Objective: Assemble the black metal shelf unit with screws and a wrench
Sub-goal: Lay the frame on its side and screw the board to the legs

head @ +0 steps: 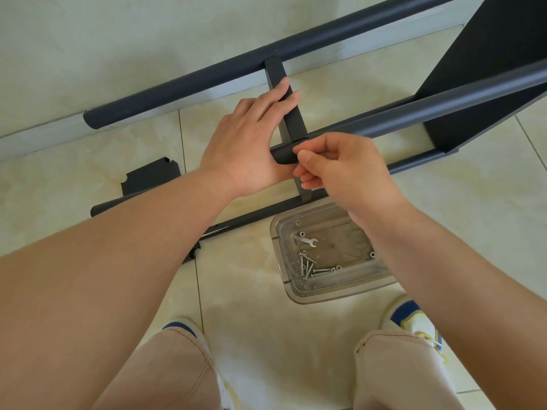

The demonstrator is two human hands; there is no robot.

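Observation:
The black shelf frame lies on its side on the tiled floor. A flat cross bar (293,119) joins the far round tube (207,75) to the near round tube (444,113). My left hand (245,143) grips the cross bar, fingers laid over its top, thumb down by the near tube's end. My right hand (340,170) pinches a small fastener against that tube end, where the bar meets it; my fingertips hide most of the fastener. A silver wrench (306,240) and several screws (307,266) and nuts lie in a clear plastic tray (340,294).
A black shelf panel (488,69) stands at the upper right. Another frame tube (251,214) lies on the floor under my forearms, with a black plate (151,176) at its left. The wall baseboard runs behind the frame. My knees and shoes are at the bottom.

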